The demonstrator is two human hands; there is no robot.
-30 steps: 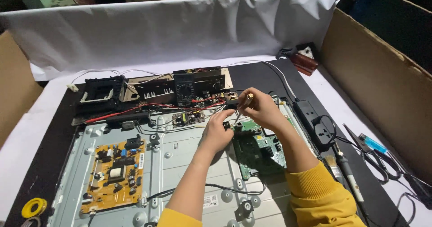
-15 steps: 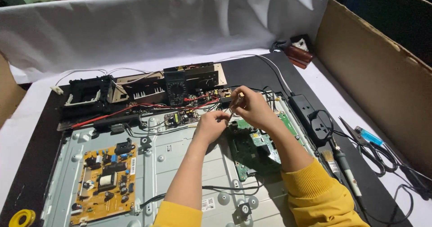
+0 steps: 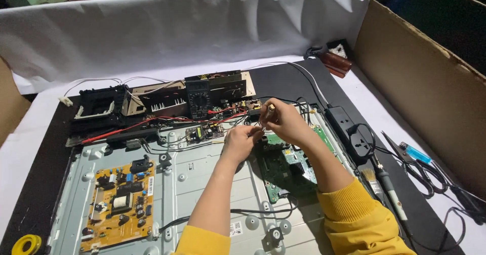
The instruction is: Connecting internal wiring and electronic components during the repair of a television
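Two bare hands meet over the top edge of a grey metal back panel [image 3: 202, 194] of an opened flat screen. At far left a yellow roll of tape [image 3: 26, 245] lies on the dark mat, and a tan power-supply circuit board [image 3: 119, 204] sits on the panel's left part. Further along, a black multimeter [image 3: 198, 97] stands behind, its red probe lead [image 3: 152, 123] running left. The left hand [image 3: 243, 141] is curled, fingertips pinched near a small thin wire or connector [image 3: 259, 126]; whether it truly grips it cannot be told. Just to its right and slightly above, touching at the fingertips, the right hand [image 3: 283, 123] pinches the same small part, which is too small to identify. That part lies between both hands, above the green main circuit board [image 3: 288, 166], nearer the right fingers. Right of that lie a black power strip [image 3: 349, 131], a soldering iron [image 3: 392, 194] and black scissors [image 3: 420, 171].
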